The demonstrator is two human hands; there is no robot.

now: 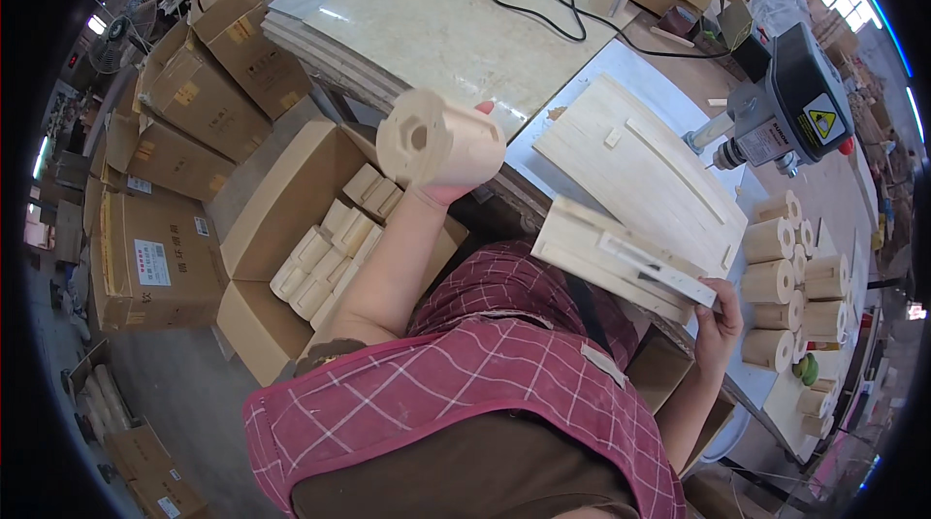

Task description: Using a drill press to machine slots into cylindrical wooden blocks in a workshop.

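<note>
My left hand [448, 193] is closed around a pale wooden cylinder [465, 143], raised above an open cardboard box. The cylinder's notched end, with a hole in its middle, faces up and left; most of my fingers are hidden behind it. My right hand [716, 333] grips the end of a flat wooden jig [606, 252] with a long pale strip and a dark slot along it. The jig is tilted at the near edge of the bench, above my checked apron. Just beyond it lies a wooden board [630, 155] with small blocks and a rail on it.
A bench drill [776, 121] stands at the right. Several wooden cylinders [771, 281] are stacked near it. At left, the open cardboard box [276, 199] holds several grooved wooden blocks [330, 257]. A black cable [572, 19] crosses the far table [427, 34].
</note>
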